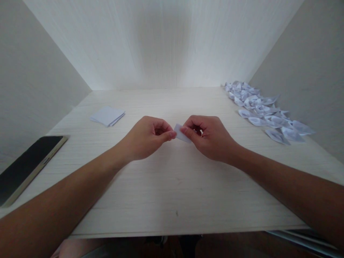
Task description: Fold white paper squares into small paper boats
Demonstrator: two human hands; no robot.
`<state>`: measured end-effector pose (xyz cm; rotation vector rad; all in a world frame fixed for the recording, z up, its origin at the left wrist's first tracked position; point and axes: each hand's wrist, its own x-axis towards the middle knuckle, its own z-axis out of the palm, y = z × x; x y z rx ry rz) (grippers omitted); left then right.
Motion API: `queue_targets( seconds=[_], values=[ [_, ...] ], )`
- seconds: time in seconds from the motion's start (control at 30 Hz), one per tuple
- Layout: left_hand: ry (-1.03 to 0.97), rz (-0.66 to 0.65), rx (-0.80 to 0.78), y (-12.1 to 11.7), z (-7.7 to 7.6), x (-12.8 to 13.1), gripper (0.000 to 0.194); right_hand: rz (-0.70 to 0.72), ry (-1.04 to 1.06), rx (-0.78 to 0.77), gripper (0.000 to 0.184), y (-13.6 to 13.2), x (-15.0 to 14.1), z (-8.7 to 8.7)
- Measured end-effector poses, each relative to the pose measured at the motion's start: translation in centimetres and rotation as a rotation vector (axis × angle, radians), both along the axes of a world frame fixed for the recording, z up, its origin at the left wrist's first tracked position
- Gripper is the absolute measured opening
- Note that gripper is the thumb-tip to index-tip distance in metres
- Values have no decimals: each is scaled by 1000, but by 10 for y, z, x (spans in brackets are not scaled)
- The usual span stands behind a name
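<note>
Right now, I have a small folded piece of white paper (182,133) held up in front of me, over the middle of the counter (172,193). It is smooth and flat-faced with straight edges, and its visible part is a stubby slanted strip. Its long axis seems to run from upper left, by my left fingertips, down to lower right, under my right thumb; the right end is partly covered, so I can't tell its full shape.

My left hand (150,138) is nearly closed, thumb and forefinger pinched together at the paper's left edge. My right hand (211,138) pinches the paper too, thumb laid across its near face and the other fingers curled behind, leaving a little gap in the palm.

The counter is pale, with fine streaks like wood grain. On my left, beyond my forearm, lies a stack of flat paper sheets (106,115), thin and square-cornered, slightly fanned. Nearer me is a phone (29,161), with a glossy dark face and a gold-coloured edge. Far right sits a pile of folded paper shapes (264,109), crisp, creased and pointed at the ends, crowded against one another.
</note>
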<state>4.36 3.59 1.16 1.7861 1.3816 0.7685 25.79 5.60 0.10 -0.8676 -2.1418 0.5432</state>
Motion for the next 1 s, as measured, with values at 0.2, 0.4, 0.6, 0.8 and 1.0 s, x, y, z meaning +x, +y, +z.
queue_targets(
  seconds=[0.2,0.4,0.6,0.8,1.0],
  values=[
    [-78,6,-49,0,-1,2,25,3,0,-8,25,4,2,0],
    [-125,71,-115,2,-9,1,29,2,-9,-10,25,5,3,1],
    [-165,94,-140,2,-12,5,24,7,-30,-8,25,6,3,-1],
    [-508,104,-101,-1,-15,13,31,16,21,-42,26,10,4,-1],
    [-529,49,-97,-1,-12,12,29,56,87,-145,26,9,3,-2]
  ],
)
